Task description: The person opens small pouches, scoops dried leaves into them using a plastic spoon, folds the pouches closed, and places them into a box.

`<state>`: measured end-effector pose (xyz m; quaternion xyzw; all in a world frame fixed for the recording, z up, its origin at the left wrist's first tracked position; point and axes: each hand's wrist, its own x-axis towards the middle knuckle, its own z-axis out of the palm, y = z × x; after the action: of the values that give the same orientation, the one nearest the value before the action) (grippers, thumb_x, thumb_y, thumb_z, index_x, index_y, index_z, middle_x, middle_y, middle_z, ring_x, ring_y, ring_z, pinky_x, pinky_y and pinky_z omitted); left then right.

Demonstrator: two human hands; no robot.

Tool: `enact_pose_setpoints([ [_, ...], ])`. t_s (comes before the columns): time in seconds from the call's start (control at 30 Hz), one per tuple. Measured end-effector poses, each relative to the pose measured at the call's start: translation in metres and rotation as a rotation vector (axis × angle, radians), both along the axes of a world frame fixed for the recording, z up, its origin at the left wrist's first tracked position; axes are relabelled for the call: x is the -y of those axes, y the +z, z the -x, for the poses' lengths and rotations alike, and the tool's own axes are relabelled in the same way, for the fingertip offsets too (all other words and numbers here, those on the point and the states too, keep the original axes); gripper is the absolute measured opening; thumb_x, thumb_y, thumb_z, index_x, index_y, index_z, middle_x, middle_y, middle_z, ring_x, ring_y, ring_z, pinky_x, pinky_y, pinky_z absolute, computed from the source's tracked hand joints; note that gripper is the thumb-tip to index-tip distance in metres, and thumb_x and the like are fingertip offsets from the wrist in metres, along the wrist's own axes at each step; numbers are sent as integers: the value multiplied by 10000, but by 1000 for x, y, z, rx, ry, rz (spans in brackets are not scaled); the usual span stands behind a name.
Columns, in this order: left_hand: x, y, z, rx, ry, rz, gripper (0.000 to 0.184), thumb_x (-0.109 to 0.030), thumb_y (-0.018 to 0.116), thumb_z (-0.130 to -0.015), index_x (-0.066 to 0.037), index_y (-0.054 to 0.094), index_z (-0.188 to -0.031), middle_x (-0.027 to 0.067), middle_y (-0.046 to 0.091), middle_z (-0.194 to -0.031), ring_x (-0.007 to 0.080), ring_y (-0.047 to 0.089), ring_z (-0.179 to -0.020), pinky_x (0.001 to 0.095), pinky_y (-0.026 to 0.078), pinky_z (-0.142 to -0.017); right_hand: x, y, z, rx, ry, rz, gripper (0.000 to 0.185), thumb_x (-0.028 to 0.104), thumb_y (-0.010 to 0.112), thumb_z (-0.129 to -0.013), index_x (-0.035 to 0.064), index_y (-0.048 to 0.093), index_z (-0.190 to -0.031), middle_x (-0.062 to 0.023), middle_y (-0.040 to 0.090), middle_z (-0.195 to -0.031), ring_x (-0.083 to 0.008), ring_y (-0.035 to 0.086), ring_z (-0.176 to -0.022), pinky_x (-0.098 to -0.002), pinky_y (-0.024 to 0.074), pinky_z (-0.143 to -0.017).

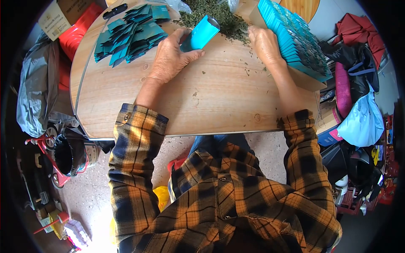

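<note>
My left hand [172, 57] is wrapped round a teal pouch [201, 33], which is tilted with its open mouth toward the upper right. Beyond it lies a loose heap of dried green leaves [211, 14]. At the heap's right edge is my right hand [264, 44], its fingers curled in and pointing down; what they hold, if anything, is hidden. Left of my left hand, a pile of flat teal pouches [133, 36] is spread on the table. Beside my right hand stands a cardboard box [306, 78] packed with a row of filled teal pouches [293, 38].
The round wooden table [202, 101] has leaf crumbs scattered on it. A black object [114, 11] lies at its far left edge. A red stool [78, 36] with a carton stands to the left. Bags and clothes [358, 63] crowd the right side.
</note>
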<state>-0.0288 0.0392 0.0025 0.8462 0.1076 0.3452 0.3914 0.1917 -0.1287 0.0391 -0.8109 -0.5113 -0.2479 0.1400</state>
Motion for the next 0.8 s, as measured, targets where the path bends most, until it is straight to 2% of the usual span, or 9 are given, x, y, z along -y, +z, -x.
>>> enact_pose_setpoints([
  [0.1,-1,0,0,-2,-4,26,631,-247,837,-675,17,561,-1177,250,636,-1101,321,616,-1073,379,487,-901,5,3,0,21,93,-171,150,93,595,-877,-7,665,-965,-247,639,-801,-366,652,-715,-397,531,-645],
  [0.13,-1,0,0,-1,-5,24,631,-247,837,-675,17,561,-1177,250,636,-1101,321,616,-1073,379,487,-901,7,6,2,22,92,-173,150,93,595,-877,-7,665,-965,-247,639,-801,-366,652,-715,-397,531,-645],
  [0.2,-1,0,0,-11,9,15,629,-245,838,-675,15,562,-1177,248,636,-1103,316,619,-1066,383,487,-899,12,12,7,-226,181,-281,182,93,598,-903,-22,656,-1032,-164,694,-832,-214,689,-709,-296,540,-652],
  [0.23,-1,0,0,-10,10,13,629,-245,838,-675,15,562,-1177,248,636,-1103,316,619,-1066,383,487,-899,13,17,12,-225,182,-283,182,93,598,-903,-22,656,-1032,-164,694,-832,-214,689,-709,-296,540,-652],
  [0.3,-1,0,0,-14,-3,36,625,-244,837,-675,14,563,-1174,243,638,-1100,315,620,-1061,383,486,-901,18,31,26,-446,282,-363,184,80,577,-928,-37,653,-1049,-87,700,-860,-112,664,-758,-241,535,-689],
  [0.4,-2,-1,-1,-12,5,19,618,-238,836,-676,9,565,-1173,236,642,-1093,313,622,-1056,383,487,-896,25,53,42,-600,413,-376,183,74,555,-941,-26,655,-1058,-85,692,-886,-122,653,-768,-241,532,-710],
  [0.53,-2,-2,-1,8,-21,28,611,-236,833,-678,2,567,-1174,230,644,-1089,313,624,-1048,383,490,-886,31,74,51,-618,465,-292,189,67,549,-942,-31,644,-1072,-98,686,-890,-120,640,-776,-238,526,-724],
  [0.73,-3,-2,-1,14,-43,22,602,-222,826,-686,0,564,-1181,237,644,-1084,322,626,-1043,381,492,-884,28,92,48,-670,488,-128,156,69,527,-951,-24,646,-990,-58,664,-834,-104,613,-738,-232,504,-684],
  [0.8,-3,-3,-1,12,-36,-4,609,-211,823,-688,10,554,-1188,245,636,-1104,328,624,-1045,384,490,-891,23,100,50,-556,507,-50,127,54,528,-913,-18,632,-923,-36,634,-765,-92,579,-692,-226,476,-635],
])
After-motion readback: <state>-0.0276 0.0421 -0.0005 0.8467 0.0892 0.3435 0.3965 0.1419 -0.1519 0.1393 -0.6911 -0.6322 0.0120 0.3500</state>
